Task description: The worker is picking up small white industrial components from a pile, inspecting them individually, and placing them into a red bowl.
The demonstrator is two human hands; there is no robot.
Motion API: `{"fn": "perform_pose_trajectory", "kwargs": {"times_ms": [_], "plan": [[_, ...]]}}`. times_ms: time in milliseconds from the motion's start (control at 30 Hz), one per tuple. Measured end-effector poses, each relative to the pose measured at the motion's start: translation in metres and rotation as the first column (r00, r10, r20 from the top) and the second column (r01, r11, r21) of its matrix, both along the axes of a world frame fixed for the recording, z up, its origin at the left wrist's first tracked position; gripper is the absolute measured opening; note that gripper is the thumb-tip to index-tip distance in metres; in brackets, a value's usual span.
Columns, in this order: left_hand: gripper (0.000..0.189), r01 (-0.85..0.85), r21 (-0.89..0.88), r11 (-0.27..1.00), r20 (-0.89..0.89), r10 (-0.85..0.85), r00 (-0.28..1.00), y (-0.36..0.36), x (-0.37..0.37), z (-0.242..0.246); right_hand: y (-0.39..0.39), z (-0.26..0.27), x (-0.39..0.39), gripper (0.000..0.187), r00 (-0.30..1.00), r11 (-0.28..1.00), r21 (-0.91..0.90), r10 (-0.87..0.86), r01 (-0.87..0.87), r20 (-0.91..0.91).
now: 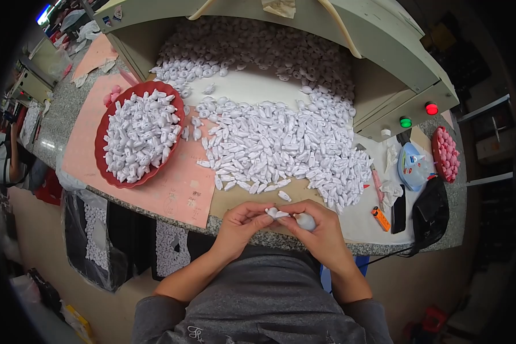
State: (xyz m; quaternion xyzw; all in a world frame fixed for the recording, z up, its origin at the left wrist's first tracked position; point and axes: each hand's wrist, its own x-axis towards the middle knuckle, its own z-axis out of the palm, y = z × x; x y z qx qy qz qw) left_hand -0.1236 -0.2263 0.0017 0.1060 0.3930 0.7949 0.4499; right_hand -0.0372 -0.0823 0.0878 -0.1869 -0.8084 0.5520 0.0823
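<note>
At the near edge of the granite worktop, my left hand (245,223) pinches a small white plastic part (271,212). My right hand (320,228) holds another white piece (282,215) against it, and also a small squeeze bottle (305,221) with a pointed tip inside the palm. Just beyond my fingers lies a single white piece (284,196). A large heap of elongated white plastic parts (279,142) spreads farther out. To the left, a red scalloped bowl (99,161) is full of white assembled-looking pieces (139,133).
Round white parts (262,43) fill a grey metal housing (395,69) with red and green buttons. On the right are a phone (398,210), an orange box cutter or lighter (381,219), a pink knife (377,187), a blue dish (408,167) and a black pouch (431,213). Another person sits far left.
</note>
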Motion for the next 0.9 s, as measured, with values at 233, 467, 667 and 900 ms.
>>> {"fn": "perform_pose_trajectory", "kwargs": {"times_ms": [233, 467, 667, 900], "plan": [[0.024, -0.004, -0.061, 0.998, -0.145, -0.005, 0.989, 0.000, -0.003, 0.005, 0.005, 0.001, 0.005, 0.015, 0.998, 0.994, -0.101, -0.038, 0.043, 0.059], [0.022, 0.005, -0.049, 0.999, -0.181, -0.014, 0.983, -0.004, -0.004, -0.007, 0.001, -0.005, 0.006, 0.013, 1.000, 1.000, 0.018, -0.006, 0.007, -0.007], [0.019, 0.016, -0.105, 0.994, -0.173, -0.034, 0.984, -0.004, -0.006, -0.005, 0.001, -0.010, 0.009, 0.012, 1.000, 1.000, -0.010, 0.004, -0.004, 0.006], [0.018, 0.028, -0.081, 0.996, -0.149, -0.040, 0.988, -0.004, -0.008, -0.006, 0.003, -0.017, 0.010, 0.014, 0.999, 0.998, 0.037, 0.043, -0.043, 0.006]]}}
